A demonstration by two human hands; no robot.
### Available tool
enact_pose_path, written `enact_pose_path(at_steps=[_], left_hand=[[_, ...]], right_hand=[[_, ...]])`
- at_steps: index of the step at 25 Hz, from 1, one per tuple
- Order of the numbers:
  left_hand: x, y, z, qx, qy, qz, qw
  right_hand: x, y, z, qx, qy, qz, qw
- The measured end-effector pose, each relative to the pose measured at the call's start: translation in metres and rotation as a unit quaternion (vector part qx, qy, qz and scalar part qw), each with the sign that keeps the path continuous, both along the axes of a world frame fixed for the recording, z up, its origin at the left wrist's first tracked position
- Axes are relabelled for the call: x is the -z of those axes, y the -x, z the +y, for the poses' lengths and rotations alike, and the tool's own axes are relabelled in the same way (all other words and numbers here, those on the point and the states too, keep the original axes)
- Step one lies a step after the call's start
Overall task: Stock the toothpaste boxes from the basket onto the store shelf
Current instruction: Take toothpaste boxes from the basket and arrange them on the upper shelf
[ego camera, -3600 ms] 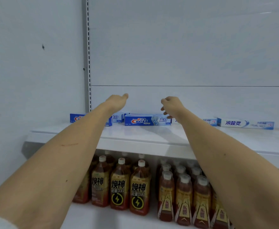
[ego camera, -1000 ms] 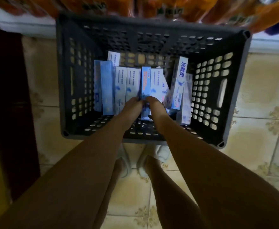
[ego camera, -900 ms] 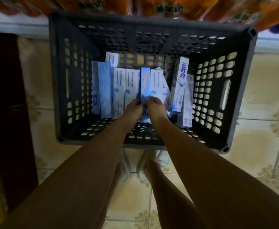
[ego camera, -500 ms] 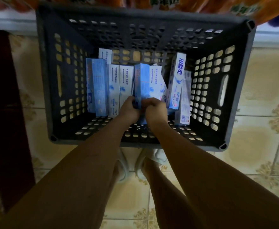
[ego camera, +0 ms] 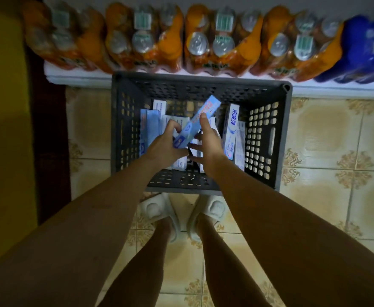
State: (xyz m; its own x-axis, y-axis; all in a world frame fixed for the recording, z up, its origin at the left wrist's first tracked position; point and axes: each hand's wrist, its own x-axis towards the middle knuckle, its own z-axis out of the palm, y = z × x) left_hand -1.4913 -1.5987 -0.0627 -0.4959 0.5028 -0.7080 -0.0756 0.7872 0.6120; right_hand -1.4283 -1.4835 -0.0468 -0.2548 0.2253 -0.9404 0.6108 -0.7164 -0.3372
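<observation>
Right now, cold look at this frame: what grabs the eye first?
The light blue toothpaste box, tilted above the dark basket at centre, held between the left hand and right hand. More toothpaste boxes stand in the basket below. Along the top edge, orange shrink-wrapped bottle packs line a low shelf.

Basket (ego camera: 268, 138) open above; upright toothpaste boxes (ego camera: 231, 131) crowd its middle — walls hem sides.

A patterned tile floor (ego camera: 327, 140) carries a dark slotted basket (ego camera: 268, 138) and two pale slippers (ego camera: 157, 209). Behind it, a low white shelf (ego camera: 80, 77) bears shrink-wrapped orange bottle packs (ego camera: 144, 38).
</observation>
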Motion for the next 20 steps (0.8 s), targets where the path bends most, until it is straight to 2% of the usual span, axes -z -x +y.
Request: enact_pose_path(at_steps=[2,4,5,7,9,10,13,16,20], left_hand=[[-0.022,0.006,-0.005,0.017,-0.041,0.027,0.999],[-0.048,0.009,-0.008,0.015,-0.074,0.03,0.997],[-0.064,0.011,-0.007,-0.016,-0.08,0.012,0.997],[-0.096,0.017,-0.004,-0.142,-0.066,-0.048,0.986],[-0.129,0.033,-0.005,-0.26,-0.023,-0.12,0.958],[-0.144,0.043,-0.011,-0.288,-0.002,-0.151,0.946],[-0.174,0.063,-0.039,-0.286,0.013,-0.181,0.941],[-0.212,0.076,-0.052,-0.277,-0.02,-0.177,0.944],[-0.281,0.087,-0.053,-0.282,-0.079,-0.156,0.943]], right_hand=[[-0.024,0.01,-0.007,0.006,-0.003,0.008,1.0],[-0.046,0.016,-0.012,0.011,-0.045,0.016,0.999],[-0.056,0.018,-0.013,0.009,-0.056,0.026,0.998],[-0.076,0.018,-0.011,-0.014,-0.045,0.059,0.997],[-0.099,0.017,-0.004,-0.04,-0.015,0.085,0.995],[-0.112,0.018,-0.001,-0.05,0.004,0.097,0.994],[-0.146,0.022,0.005,-0.081,0.04,0.136,0.987],[-0.183,0.031,0.004,-0.133,0.082,0.156,0.975],[-0.256,0.049,-0.005,-0.264,0.114,0.156,0.945]])
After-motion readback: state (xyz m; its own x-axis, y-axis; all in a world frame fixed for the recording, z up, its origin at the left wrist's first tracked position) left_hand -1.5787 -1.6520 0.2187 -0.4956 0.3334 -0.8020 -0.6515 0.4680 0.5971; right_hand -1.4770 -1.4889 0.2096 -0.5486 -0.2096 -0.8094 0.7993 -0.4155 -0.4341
